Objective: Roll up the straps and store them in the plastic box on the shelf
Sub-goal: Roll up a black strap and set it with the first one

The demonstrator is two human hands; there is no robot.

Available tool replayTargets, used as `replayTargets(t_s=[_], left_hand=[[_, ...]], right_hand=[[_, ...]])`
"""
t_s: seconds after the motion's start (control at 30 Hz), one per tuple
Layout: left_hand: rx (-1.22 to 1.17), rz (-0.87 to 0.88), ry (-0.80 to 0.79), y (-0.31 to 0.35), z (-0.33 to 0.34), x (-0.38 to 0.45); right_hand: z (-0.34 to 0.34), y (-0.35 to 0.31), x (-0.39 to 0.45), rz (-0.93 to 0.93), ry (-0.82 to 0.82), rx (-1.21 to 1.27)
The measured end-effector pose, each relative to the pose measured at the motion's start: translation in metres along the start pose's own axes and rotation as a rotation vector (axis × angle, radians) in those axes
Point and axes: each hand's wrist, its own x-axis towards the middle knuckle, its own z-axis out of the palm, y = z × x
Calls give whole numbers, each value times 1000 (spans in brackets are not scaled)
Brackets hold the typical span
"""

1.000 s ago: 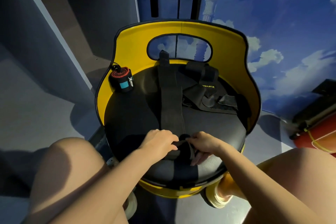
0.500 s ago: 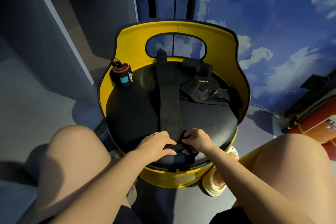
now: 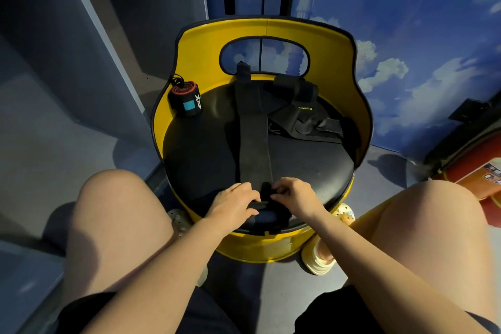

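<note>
A long black strap (image 3: 250, 127) lies flat along the black round seat (image 3: 200, 154) of a yellow chair, running from the backrest to the front edge. My left hand (image 3: 233, 205) and my right hand (image 3: 294, 196) both pinch its near end, which is folded into a small roll between my fingers. A rolled red-and-black strap (image 3: 185, 99) with a blue patch stands at the seat's back left. A heap of loose black straps (image 3: 301, 116) lies at the back right. No plastic box or shelf is in view.
The yellow backrest (image 3: 339, 81) with an oval cut-out curves around the seat's far side. My bare knees flank the chair. A grey panel stands to the left, a blue cloud-painted wall behind, and a red object (image 3: 477, 171) at the right on the floor.
My view has tilted slightly, so the chair sits a bit higher. Both hands stay on the strap's near end, working the fold a little tighter; the strap has not shifted.
</note>
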Motion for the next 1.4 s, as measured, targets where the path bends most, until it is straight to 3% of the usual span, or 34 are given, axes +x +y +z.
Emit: replayTargets(t_s=[0.17, 0.27, 0.37, 0.5, 0.87, 1.03, 1.23, 1.4], left_hand=[[-18, -14, 30, 1, 6, -2], [-81, -33, 45, 0, 9, -4], [-133, -63, 61, -1, 15, -4], [-220, -105, 68, -3, 17, -3], [-541, -202, 194, -4, 19, 0], [-363, -178, 260, -1, 15, 1], [4, 58, 386, -2, 19, 1], [128, 46, 227, -4, 23, 2]], right_hand=[[-7, -1, -10, -428, -165, -325], [1, 8, -17, -589, -71, -499], [12, 12, -19, -674, 25, -515], [20, 12, -24, -587, 92, -402], [17, 7, -12, -133, -31, 104], [19, 5, -8, -53, 22, 144], [17, 5, 4, 60, 32, 181], [19, 2, 10, 75, 95, 172]])
